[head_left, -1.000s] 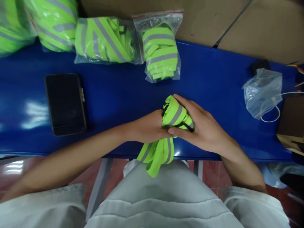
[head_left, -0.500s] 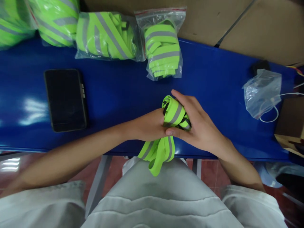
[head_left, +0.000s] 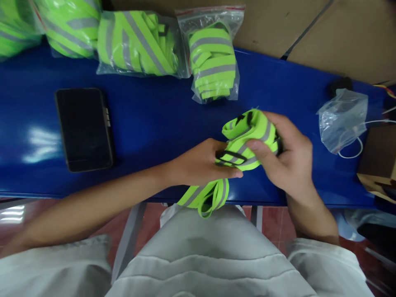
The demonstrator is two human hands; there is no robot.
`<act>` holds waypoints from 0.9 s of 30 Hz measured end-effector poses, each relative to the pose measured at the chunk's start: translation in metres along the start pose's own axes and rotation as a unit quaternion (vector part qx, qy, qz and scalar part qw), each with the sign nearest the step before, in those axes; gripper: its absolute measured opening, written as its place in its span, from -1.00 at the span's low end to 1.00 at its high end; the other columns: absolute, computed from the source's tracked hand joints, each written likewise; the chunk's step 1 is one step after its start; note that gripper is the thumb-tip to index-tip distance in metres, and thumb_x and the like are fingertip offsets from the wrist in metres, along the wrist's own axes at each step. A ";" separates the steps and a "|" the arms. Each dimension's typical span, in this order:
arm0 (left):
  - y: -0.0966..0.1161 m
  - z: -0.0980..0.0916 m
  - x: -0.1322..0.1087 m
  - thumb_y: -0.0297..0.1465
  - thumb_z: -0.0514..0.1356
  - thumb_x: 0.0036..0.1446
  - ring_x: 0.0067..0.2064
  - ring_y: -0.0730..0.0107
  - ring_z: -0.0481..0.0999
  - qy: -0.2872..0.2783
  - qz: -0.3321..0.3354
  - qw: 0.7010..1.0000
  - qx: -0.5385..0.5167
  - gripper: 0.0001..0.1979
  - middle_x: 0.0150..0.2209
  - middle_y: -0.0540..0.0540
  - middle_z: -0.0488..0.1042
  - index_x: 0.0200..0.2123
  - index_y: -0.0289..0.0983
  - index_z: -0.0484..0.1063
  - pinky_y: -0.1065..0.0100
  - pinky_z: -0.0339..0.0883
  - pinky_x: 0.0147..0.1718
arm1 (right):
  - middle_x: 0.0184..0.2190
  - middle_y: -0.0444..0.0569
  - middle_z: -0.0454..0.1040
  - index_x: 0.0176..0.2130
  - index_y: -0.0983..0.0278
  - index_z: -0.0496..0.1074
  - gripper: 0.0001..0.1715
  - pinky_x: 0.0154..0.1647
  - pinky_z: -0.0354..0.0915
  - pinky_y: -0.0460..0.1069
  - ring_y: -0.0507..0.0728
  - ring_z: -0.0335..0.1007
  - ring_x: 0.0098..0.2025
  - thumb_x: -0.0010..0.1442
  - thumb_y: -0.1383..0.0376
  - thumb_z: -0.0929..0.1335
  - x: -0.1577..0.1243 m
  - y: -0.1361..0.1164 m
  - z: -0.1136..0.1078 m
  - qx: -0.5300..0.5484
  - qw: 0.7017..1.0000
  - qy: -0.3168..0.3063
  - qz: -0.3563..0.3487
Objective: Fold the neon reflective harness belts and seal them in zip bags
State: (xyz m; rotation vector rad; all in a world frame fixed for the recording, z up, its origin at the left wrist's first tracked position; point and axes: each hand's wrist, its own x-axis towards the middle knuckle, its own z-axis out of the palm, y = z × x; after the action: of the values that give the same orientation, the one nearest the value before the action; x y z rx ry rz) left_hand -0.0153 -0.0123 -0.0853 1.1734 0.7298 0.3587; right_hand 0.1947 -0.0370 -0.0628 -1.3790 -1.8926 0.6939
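You have the bright green strap bundle [head_left: 262, 128] up above the blue counter [head_left: 173, 111], near its front edge. Your right hand [head_left: 287, 161] is closed on it, with the thumb on top. Your left hand [head_left: 201, 163] is wrapped round the other side, with a black buckle [head_left: 220, 156] by its fingers.

It looks like you are partway done with this one. The top part is rolled up in rounds, with its gray stripes going around. But loose loops [head_left: 190, 196] hang down under your left hand, past the counter's edge, and they are not tucked in (I can't tell just where they join the roll). The roll has no bag on it, either.

Past your hands, the nearest bagged strap [head_left: 213, 62] sits in clear plastic. More bagged straps [head_left: 139, 45] lie in a row to its left, so those look finished to me. A black phone-like thing [head_left: 85, 128] lies on your left. A clear bag [head_left: 343, 119] with a white cord is far off on your right.
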 end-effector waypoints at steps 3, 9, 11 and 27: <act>0.000 -0.002 0.002 -0.38 0.38 0.24 -0.28 0.46 0.63 -0.023 -0.006 1.000 -0.017 -0.86 -0.35 0.01 0.67 -0.33 -0.34 0.64 0.49 0.44 -0.20 | -0.09 -0.05 0.65 0.11 0.11 0.56 -0.55 -0.09 0.60 0.12 0.21 0.63 -0.13 0.33 -0.02 0.47 0.002 0.002 -0.006 0.033 0.999 0.020 0.028; -0.010 -0.007 0.006 -0.38 0.37 0.26 -0.11 0.34 0.71 -0.099 -0.026 0.994 -0.048 -0.85 -0.16 -0.13 0.73 -0.17 -0.34 0.68 0.43 0.52 -0.09 | -0.20 -0.16 0.65 0.03 0.07 0.61 -0.62 -0.23 0.57 0.04 0.13 0.61 -0.24 0.31 -0.02 0.49 0.007 0.007 -0.010 0.147 0.982 -0.009 0.122; -0.014 -0.008 0.007 -0.37 0.37 0.26 -0.10 0.31 0.71 -0.121 -0.028 0.991 -0.053 -0.83 -0.14 -0.15 0.72 -0.14 -0.34 0.67 0.38 0.54 -0.05 | -0.19 -0.18 0.66 0.01 0.07 0.62 -0.64 -0.24 0.56 0.01 0.11 0.61 -0.23 0.30 -0.02 0.49 0.008 0.006 -0.009 0.203 0.966 -0.023 0.160; -0.021 0.002 0.003 -0.31 0.19 0.43 0.00 0.31 0.68 -0.113 0.098 0.988 0.033 -0.77 -0.08 -0.19 0.69 -0.11 -0.33 0.60 0.36 0.52 0.04 | 0.09 -0.02 0.60 0.18 0.09 0.53 -0.50 0.00 0.59 0.10 0.17 0.62 -0.03 0.37 -0.06 0.42 0.013 0.024 0.010 0.158 0.979 -0.072 0.111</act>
State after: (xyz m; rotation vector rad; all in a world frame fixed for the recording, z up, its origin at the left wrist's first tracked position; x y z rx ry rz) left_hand -0.0145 -0.0197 -0.1049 1.3293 0.4330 0.3598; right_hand 0.1983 -0.0175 -0.0848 -1.3731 -1.6574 1.1787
